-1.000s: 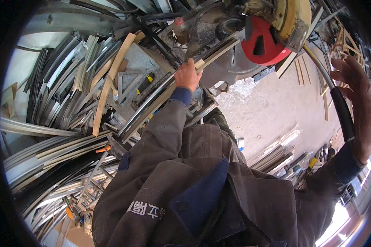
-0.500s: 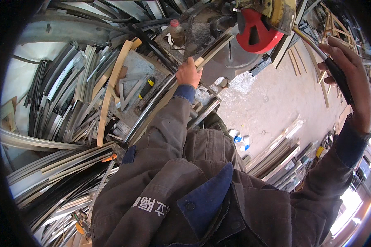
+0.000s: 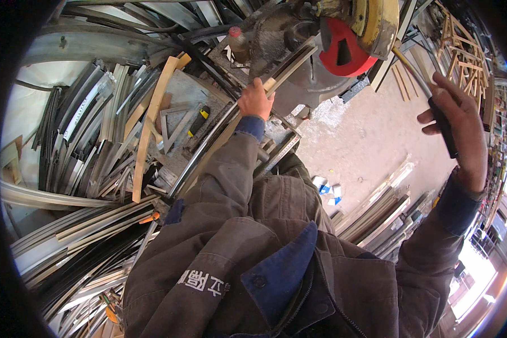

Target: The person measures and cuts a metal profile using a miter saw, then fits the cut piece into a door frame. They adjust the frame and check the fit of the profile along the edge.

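Note:
A long, narrow pale strip of moulding [image 3: 287, 72] lies across the round base of a mitre saw [image 3: 315, 83]. My left hand [image 3: 256, 101] is closed on the strip, short of the saw's red blade guard [image 3: 343, 50]. The strip's far end reaches up to the guard. A yellow, worn housing [image 3: 380, 25] sits above the guard, and a rod with a black handle [image 3: 444, 127] runs out from it to the right. My right hand [image 3: 461, 121] is loosely round this handle, its fingers reaching past the far side.
Left of the saw are a bench with a yellow-black utility knife [image 3: 199, 120], a flat board [image 3: 152, 129] and a red-capped bottle [image 3: 239, 45]. Many strips [image 3: 81, 124] are stacked at the left. More lengths [image 3: 372, 217] lie on the floor at lower right, near blue-white scraps [image 3: 328, 190].
My right hand and the saw handle have moved left, toward the saw. The guard and housing have shifted slightly left. My left hand stays on the strip, with little movement.

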A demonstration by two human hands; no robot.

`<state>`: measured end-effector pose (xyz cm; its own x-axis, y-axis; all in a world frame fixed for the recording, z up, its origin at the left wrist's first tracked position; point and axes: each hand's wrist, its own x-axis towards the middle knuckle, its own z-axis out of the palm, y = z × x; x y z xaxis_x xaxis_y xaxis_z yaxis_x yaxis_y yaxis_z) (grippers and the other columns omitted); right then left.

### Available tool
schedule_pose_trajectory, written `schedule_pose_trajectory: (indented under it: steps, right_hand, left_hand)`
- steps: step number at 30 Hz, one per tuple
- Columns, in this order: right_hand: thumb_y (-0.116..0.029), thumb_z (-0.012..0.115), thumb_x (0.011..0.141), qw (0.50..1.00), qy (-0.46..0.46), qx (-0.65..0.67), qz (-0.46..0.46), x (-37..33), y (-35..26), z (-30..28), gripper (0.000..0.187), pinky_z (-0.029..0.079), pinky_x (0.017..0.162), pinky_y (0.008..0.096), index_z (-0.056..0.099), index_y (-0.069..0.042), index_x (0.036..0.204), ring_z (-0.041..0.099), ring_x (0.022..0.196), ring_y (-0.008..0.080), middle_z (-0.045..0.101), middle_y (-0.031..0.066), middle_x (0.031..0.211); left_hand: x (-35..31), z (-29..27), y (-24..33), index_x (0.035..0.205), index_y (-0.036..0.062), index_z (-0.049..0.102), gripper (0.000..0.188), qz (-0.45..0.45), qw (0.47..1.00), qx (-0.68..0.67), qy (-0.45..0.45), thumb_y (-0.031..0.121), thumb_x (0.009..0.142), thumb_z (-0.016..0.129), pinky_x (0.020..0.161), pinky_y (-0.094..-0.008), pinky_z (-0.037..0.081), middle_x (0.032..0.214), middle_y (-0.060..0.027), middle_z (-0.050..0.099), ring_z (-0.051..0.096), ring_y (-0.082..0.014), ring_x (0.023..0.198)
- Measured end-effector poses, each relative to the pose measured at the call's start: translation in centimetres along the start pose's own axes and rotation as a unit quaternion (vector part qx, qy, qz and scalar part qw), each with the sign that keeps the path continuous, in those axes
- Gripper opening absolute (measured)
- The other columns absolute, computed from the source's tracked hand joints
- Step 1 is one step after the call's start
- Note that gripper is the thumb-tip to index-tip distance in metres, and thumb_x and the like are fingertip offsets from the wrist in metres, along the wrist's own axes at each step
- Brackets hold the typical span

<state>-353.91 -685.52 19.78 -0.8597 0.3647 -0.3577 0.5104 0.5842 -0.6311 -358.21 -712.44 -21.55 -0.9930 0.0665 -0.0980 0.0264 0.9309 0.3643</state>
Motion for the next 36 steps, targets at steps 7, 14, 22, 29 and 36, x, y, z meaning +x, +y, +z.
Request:
schedule_pose_trajectory:
  steps: [7, 14, 22, 29, 36]
  right_hand:
    - [-0.02, 0.06, 0.099, 0.991, -0.066, 0.104, 0.058, -1.5, 2.9, 2.3, 0.065, 0.059, 0.058, 0.0259, 0.036, 0.015, 0.149, 0.07, 0.067, 0.0149, 0.069, 0.0202, 0.115]
    - [-0.016, 0.06, 0.098, 0.98, -0.092, 0.158, 0.077, -1.9, 5.4, 4.0, 0.037, 0.056, 0.054, 0.0241, 0.055, 0.011, 0.123, 0.066, 0.059, 0.0118, 0.065, 0.0108, 0.094]
    - [-0.013, 0.06, 0.095, 0.974, -0.092, 0.188, 0.081, -2.3, 7.6, 5.8, 0.021, 0.051, 0.048, 0.0247, 0.058, 0.005, 0.105, 0.062, 0.053, 0.0115, 0.061, 0.0066, 0.082]
    - [-0.013, 0.059, 0.094, 0.974, -0.089, 0.196, 0.071, -2.6, 7.9, 6.3, 0.018, 0.05, 0.047, 0.024, 0.058, 0.004, 0.1, 0.06, 0.051, 0.0099, 0.06, 0.005, 0.079]
    - [-0.013, 0.06, 0.093, 0.971, -0.087, 0.208, 0.073, -2.6, 9.1, 6.8, 0.022, 0.049, 0.046, 0.0246, 0.059, 0.006, 0.104, 0.058, 0.05, 0.0098, 0.059, 0.0047, 0.079]
  left_hand:
    - [-0.1, -0.3, 0.2, 0.114, 0.0083, 0.05, 0.056, -0.001, 1.0, 0.001, 0.01, 0.042, 0.083, 0.082, 0.071, -0.0521, 0.058, 0.099, -0.0171, 0.067, 0.068, -0.0381, 0.095]
    - [-0.1, 0.0, 0.0, 0.114, 0.0089, 0.05, 0.057, 0.019, 0.999, 0.008, 0.027, 0.043, 0.082, 0.082, 0.069, -0.052, 0.057, 0.096, -0.0156, 0.067, 0.068, -0.0371, 0.092]
    - [-0.2, -0.4, 0.0, 0.121, 0.0055, 0.049, 0.059, 0.005, 1.0, -0.013, -0.014, 0.046, 0.088, 0.076, 0.077, -0.0562, 0.055, 0.101, -0.0207, 0.066, 0.066, -0.0414, 0.097]
    - [-0.1, -0.5, 0.0, 0.121, 0.0035, 0.049, 0.06, 0.009, 1.0, 0.002, -0.019, 0.047, 0.089, 0.076, 0.079, -0.0551, 0.055, 0.102, -0.0212, 0.067, 0.067, -0.041, 0.098]
    - [0.1, -0.9, 0.5, 0.119, 0.0042, 0.05, 0.059, -0.004, 0.999, 0.008, -0.042, 0.047, 0.089, 0.076, 0.078, -0.0547, 0.057, 0.103, -0.0198, 0.067, 0.067, -0.0396, 0.098]
